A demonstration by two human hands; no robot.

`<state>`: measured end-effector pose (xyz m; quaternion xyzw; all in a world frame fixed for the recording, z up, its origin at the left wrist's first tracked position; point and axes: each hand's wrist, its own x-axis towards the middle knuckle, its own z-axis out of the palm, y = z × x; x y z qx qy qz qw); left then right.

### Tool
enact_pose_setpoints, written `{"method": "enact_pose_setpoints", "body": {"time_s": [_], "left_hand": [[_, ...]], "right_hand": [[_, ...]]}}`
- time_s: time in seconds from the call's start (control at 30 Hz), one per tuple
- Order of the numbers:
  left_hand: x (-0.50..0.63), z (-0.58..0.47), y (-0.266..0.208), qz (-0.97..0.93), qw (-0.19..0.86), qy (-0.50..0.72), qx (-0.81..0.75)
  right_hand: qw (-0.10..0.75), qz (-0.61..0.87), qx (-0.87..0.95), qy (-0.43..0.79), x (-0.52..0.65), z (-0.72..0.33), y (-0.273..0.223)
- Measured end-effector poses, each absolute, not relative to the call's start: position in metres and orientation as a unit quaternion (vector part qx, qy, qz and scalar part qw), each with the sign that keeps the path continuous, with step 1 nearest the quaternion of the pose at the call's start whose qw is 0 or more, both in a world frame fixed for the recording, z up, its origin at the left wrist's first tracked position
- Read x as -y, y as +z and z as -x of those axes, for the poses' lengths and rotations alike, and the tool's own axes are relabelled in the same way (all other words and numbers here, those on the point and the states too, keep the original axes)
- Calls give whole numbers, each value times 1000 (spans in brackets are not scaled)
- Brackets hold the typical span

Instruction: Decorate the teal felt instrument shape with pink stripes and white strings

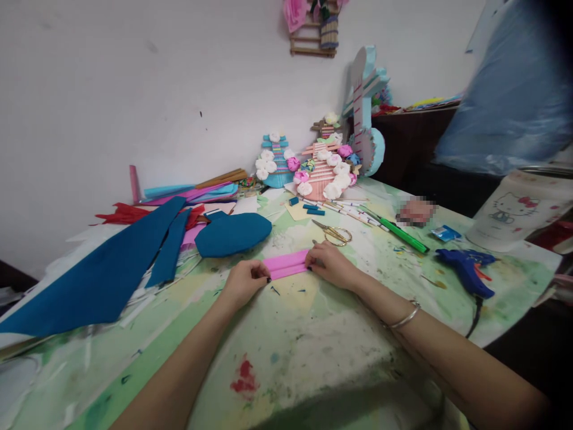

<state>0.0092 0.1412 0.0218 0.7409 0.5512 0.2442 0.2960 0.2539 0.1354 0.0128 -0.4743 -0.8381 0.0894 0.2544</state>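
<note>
A strip of pink crepe paper with lengthwise folds lies across the table in front of me. My left hand pinches its left end between thumb and fingers. At the other end, my right hand grips the strip, its thumb near the lower edge. Just beyond the right hand rest gold-handled scissors, blades pointing left. Left of the strip sits a dark blue paper-covered oval shape. Small blue rolled pieces lie farther back on a pale yellow sheet.
Large blue paper spreads over the left side. A blue glue gun, a green utility knife and a white cup stand or lie at right. Flower-decorated paper instruments lean against the wall. The paint-stained table fills the foreground.
</note>
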Motion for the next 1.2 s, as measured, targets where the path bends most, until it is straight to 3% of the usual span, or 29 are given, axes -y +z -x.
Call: {"method": "enact_pose_setpoints", "body": {"time_s": [0.1,0.3,0.4,0.77,1.03,1.2], "left_hand": [[-138,-11,26,-765,255,223,-547],[-123,-20,35,-843,42,137,-518],[-119,-21,36,-854,-13,119,-506],[-130,-18,29,-885,11,156,-438],[-141,-14,18,-768,221,220,-559],[-142,-16,11,-722,213,262,-603]], "right_hand": [[261,461,844,80,-133,-254,15],[271,455,846,67,-131,-257,18],[271,458,843,73,-133,-258,18],[259,463,845,66,-136,-253,10],[264,514,809,107,-137,-249,11],[286,522,793,128,-140,-250,12]]}}
